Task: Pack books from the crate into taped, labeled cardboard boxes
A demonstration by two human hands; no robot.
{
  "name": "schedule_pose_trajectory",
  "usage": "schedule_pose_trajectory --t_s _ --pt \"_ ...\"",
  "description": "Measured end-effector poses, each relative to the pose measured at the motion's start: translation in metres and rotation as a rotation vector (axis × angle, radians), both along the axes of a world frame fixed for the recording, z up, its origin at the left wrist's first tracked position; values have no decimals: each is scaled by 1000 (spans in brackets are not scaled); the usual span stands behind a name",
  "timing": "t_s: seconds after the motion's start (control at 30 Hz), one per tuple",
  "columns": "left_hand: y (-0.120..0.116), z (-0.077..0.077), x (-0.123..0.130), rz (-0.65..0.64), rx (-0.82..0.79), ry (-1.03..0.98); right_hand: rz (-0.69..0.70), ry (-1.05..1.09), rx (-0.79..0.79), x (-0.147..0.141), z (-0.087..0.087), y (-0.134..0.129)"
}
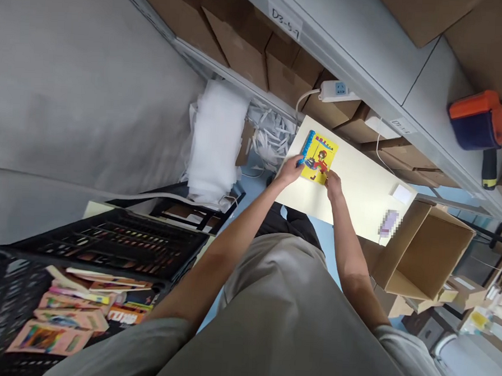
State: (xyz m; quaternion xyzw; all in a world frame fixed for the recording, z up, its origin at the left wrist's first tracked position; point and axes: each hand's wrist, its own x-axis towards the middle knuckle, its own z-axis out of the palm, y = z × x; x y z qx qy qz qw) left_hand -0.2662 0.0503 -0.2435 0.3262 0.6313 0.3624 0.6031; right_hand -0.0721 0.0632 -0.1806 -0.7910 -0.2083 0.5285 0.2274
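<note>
A yellow book (pixel 325 152) with a blue spine and a cartoon figure on its cover is over the pale tabletop (pixel 356 188). My left hand (pixel 291 170) grips its lower left corner by the spine, fingers partly hidden. At the lower right edge, my right hand (pixel 333 184) pinches the book with bent fingers. Whether the book rests on the table or is slightly raised, I cannot tell.
An open cardboard box (pixel 418 253) stands right of the table. Shelves with cartons and a power strip (pixel 339 91) run behind. A black crate (pixel 117 243) with books is at left, near stacked white sheets (pixel 217 141). A tape dispenser (pixel 477 124) hangs at upper right.
</note>
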Motion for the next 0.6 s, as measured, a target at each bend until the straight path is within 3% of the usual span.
schedule_pose_trajectory --t_s 0.13,0.27,0.43,0.6 --pt "-30 11 1 24 -14 -12 82 -91 37 3 17 -20" --pt "-79 22 -14 123 -38 -17 390 -26 151 -11 27 -40" --pt "-139 27 -48 421 -85 7 702 293 57 -60 16 -45" --pt "-178 12 -87 723 -170 24 884 363 19 -118 4 -28"
